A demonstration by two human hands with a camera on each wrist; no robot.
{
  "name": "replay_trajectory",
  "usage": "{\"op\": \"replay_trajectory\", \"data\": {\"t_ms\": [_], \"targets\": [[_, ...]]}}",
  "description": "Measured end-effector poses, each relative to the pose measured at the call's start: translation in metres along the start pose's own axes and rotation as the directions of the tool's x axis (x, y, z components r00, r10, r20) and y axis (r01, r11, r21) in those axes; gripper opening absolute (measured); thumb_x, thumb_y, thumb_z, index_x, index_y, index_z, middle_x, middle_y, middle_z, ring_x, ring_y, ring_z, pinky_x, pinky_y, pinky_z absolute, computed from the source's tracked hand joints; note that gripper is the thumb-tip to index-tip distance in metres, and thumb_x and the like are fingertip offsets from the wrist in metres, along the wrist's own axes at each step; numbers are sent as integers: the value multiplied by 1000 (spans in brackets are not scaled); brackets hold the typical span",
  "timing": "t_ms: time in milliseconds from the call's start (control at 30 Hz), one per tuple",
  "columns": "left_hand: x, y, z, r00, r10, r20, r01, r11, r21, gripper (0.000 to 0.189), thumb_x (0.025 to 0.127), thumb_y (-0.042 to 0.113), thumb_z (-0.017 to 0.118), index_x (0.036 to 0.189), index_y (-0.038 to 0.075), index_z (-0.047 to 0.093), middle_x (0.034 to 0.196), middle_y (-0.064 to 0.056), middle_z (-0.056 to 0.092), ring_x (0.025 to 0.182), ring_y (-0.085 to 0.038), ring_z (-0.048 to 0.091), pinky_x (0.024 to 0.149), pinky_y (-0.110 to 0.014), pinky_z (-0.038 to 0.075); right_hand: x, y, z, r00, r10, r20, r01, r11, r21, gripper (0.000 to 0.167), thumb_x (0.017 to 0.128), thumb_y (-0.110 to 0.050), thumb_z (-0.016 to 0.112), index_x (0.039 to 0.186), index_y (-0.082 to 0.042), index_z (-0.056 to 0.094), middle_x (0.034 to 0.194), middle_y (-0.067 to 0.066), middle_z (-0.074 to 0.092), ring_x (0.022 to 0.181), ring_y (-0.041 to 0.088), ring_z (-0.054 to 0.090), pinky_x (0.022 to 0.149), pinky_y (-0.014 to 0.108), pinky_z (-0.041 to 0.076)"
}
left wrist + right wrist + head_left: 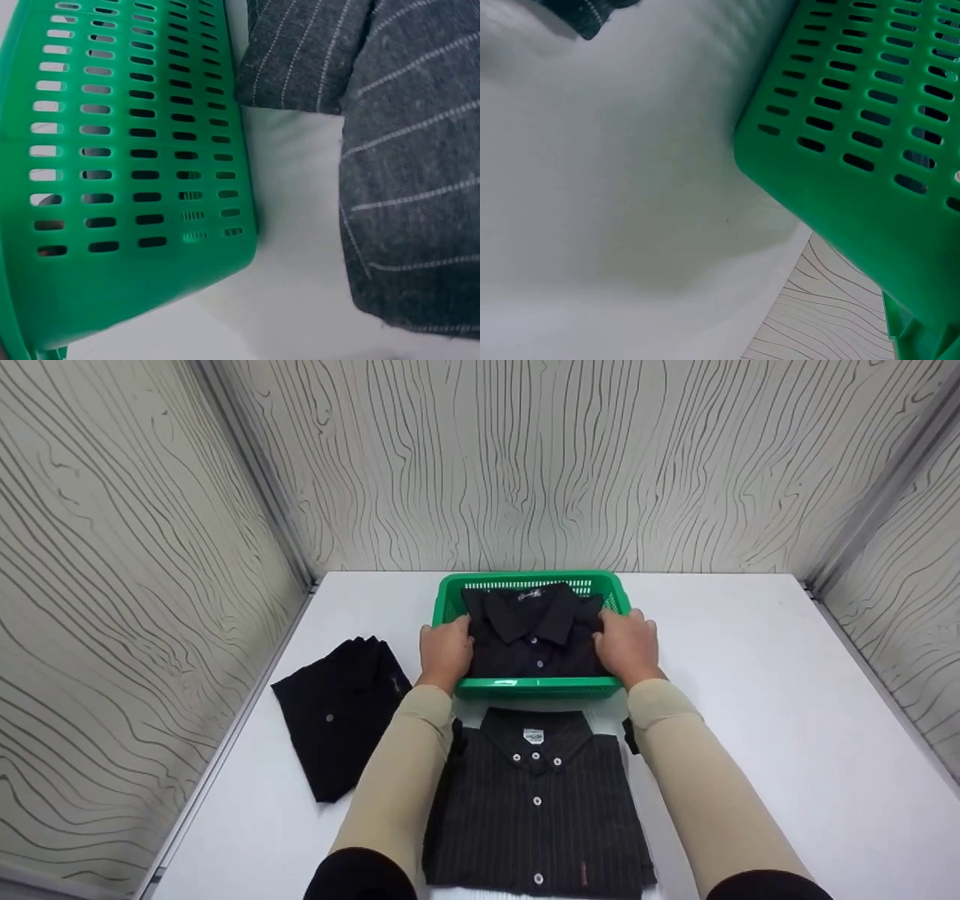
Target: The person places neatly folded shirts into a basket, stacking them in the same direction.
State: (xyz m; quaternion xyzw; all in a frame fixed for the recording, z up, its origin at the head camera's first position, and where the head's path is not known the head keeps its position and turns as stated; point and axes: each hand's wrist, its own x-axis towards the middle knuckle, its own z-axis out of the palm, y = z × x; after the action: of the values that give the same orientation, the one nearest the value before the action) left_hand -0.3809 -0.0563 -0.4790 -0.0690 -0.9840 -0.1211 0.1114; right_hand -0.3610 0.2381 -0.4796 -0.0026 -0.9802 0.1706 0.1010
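A green plastic basket (536, 688) stands near the back of the white table. A folded black shirt (529, 641), collar facing up, lies in it. At the basket's left side, my left hand (447, 651) grips the rim. My right hand (631, 643) grips the opposite rim, its thumb inside next to the shirt. Both wrist views show the basket's slotted wall (139, 139) up close, with the hands almost wholly out of sight. Between my forearms, a folded dark pinstriped shirt (536, 817) with white buttons lies in front of the basket.
Another folded black shirt (341, 720) lies at an angle on the left of the white table (780, 720). Wood-grain patterned panels (487, 465) rise behind and on both sides. The right wrist view shows a table edge (784, 289) under the basket's corner.
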Motion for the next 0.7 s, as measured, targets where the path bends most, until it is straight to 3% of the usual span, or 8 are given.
{"op": "replay_trajectory", "data": {"t_ms": [333, 700], "targets": [[3, 0, 2, 1000, 19, 5, -20, 999, 45, 15, 101, 18, 63, 111, 13, 72, 94, -6, 76, 91, -24, 70, 88, -46, 47, 3, -1, -3, 999, 12, 53, -11, 1000, -9, 41, 101, -20, 61, 137, -2, 59, 123, 25, 60, 108, 40, 49, 92, 57, 39], [5, 3, 1, 1000, 13, 16, -14, 997, 76, 20, 105, 17, 53, 101, 12, 72, 88, -7, 75, 88, -25, 70, 88, -47, 46, 3, -2, -3, 1000, 3, 25, -2, 1000, -13, 37, 98, -16, 59, 132, -2, 63, 118, 23, 63, 105, 40, 50, 90, 57, 39]]}}
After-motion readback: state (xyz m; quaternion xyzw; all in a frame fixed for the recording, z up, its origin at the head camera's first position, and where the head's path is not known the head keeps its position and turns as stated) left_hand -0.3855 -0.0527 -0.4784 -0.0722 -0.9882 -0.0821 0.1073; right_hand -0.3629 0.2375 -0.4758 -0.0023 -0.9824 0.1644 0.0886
